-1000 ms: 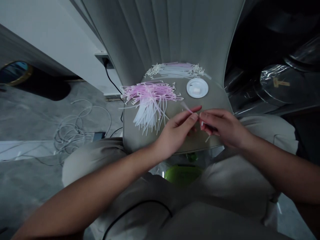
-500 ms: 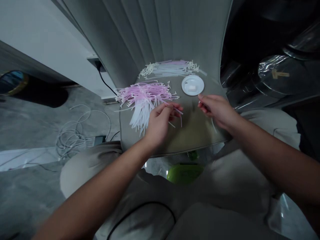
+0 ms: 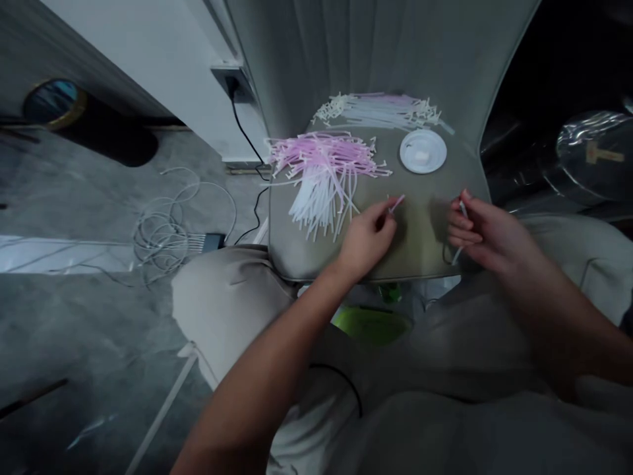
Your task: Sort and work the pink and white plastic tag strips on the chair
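Strips (image 3: 324, 155), pink and white, lay heaped by the left edge of the chair seat (image 3: 301, 258), another bundle (image 3: 380, 111) along its back edge, a white dish (image 3: 435, 146) near the right. The left hand (image 3: 370, 236) pinched a pink strip (image 3: 397, 202) mid-seat; the right hand (image 3: 487, 231) grasped a white strip (image 3: 463, 209) near the front-right corner.

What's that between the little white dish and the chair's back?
A pile of thin white and pink strips with pale ends lies on the seat there, between the white dish and the chair's back; the head view shows it.
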